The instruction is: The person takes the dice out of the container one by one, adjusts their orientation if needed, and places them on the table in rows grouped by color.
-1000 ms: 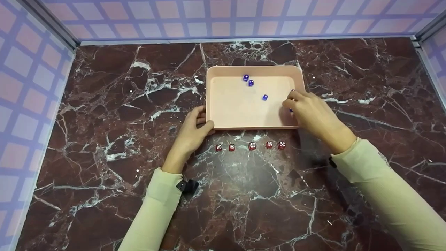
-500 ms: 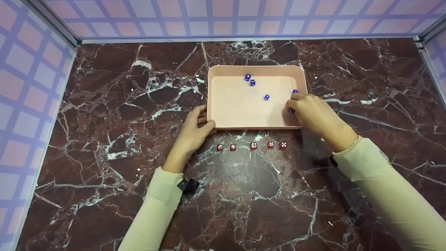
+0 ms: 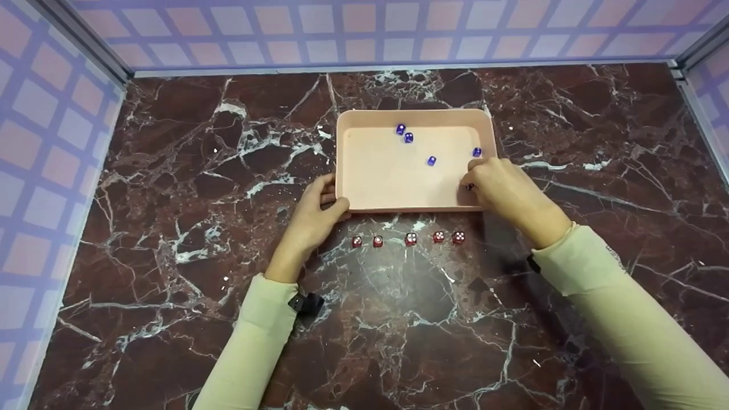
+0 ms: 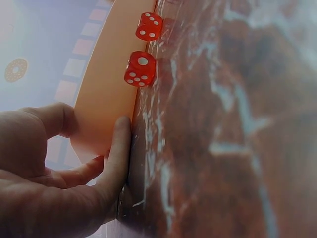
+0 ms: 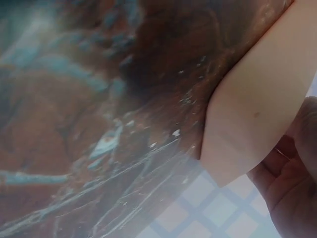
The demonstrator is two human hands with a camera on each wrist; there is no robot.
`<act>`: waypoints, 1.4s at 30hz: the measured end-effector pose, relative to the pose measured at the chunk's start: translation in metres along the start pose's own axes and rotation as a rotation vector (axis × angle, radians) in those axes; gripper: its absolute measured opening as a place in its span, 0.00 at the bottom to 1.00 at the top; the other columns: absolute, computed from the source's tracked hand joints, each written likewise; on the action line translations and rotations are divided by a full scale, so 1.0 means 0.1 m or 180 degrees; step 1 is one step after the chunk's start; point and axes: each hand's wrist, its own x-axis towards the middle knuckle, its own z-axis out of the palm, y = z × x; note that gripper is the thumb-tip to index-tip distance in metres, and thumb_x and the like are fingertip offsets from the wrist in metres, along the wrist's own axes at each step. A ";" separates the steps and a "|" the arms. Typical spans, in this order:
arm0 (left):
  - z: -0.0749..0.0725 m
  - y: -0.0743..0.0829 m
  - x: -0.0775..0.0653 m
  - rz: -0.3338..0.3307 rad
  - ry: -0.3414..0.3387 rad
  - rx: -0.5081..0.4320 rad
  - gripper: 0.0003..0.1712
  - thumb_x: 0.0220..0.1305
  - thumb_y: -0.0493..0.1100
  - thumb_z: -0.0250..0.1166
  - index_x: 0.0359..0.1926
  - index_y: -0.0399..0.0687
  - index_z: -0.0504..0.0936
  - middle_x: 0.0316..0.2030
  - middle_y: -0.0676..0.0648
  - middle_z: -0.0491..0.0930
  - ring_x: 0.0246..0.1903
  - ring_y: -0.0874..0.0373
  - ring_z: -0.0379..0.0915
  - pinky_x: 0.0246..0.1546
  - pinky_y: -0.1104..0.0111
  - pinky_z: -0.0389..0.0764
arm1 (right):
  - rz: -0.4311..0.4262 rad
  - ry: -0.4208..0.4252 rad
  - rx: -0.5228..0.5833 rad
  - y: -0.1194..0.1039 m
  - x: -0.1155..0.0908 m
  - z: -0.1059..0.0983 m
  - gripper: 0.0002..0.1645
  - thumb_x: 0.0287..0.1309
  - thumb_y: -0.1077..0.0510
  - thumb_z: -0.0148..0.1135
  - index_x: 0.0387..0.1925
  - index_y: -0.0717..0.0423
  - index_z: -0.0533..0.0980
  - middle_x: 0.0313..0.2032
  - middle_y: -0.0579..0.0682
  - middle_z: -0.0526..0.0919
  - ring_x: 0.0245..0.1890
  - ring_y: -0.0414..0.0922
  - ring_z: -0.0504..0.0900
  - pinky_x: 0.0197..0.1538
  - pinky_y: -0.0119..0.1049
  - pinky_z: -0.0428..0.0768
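Observation:
My left hand (image 3: 313, 213) grips the near left corner of a peach plastic box (image 3: 393, 208). In the left wrist view, the thumb and fingers bracket the box's wall (image 4: 101, 89). Reaching over the right end, my right hand (image 3: 507, 185) pinches a blue die (image 3: 469, 187) just inside the near right corner, the die mostly hidden by the fingers. Another blue die (image 3: 476, 152) lies by the right wall, a third (image 3: 431, 161) near the middle, and a close pair (image 3: 409, 138) toward the back. From the right wrist, the box wall (image 5: 252, 114) hides the right fingertips.
A row of several red dice (image 3: 411, 238) lies on the dark marble tabletop (image 3: 398, 330) in front of the box. Checkered panels (image 3: 319, 34) enclose the back and sides. A black wrist camera (image 3: 307, 304) sits on the left sleeve.
My right hand has shifted slightly toward the box's near side with the die, uncovering the blue die by the right wall. My left hand stays at the corner.

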 end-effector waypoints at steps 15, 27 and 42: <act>-0.01 0.00 -0.02 -0.0006 -0.0004 0.0081 0.35 0.71 0.31 0.59 0.77 0.31 0.63 0.65 0.32 0.66 0.60 0.43 0.73 0.57 0.63 0.90 | 0.0201 -0.0383 0.0111 -0.26 0.22 -0.02 0.16 0.46 0.77 0.64 0.29 0.58 0.90 0.34 0.60 0.89 0.33 0.63 0.85 0.40 0.59 0.89; 0.02 0.01 -0.02 -0.0003 -0.0016 0.0017 0.33 0.74 0.32 0.59 0.76 0.31 0.63 0.66 0.32 0.66 0.61 0.42 0.73 0.60 0.62 0.89 | 0.0167 -0.0294 0.0527 -0.46 0.46 0.04 0.16 0.51 0.76 0.63 0.33 0.59 0.90 0.36 0.59 0.89 0.38 0.61 0.86 0.45 0.57 0.89; -0.01 -0.02 -0.03 0.0043 -0.0092 -0.0094 0.32 0.77 0.33 0.58 0.77 0.32 0.62 0.66 0.31 0.69 0.62 0.42 0.73 0.62 0.61 0.87 | -0.0577 0.0156 0.1075 -1.25 0.22 0.08 0.10 0.68 0.66 0.66 0.49 0.65 0.85 0.43 0.56 0.84 0.39 0.49 0.85 0.46 0.33 0.90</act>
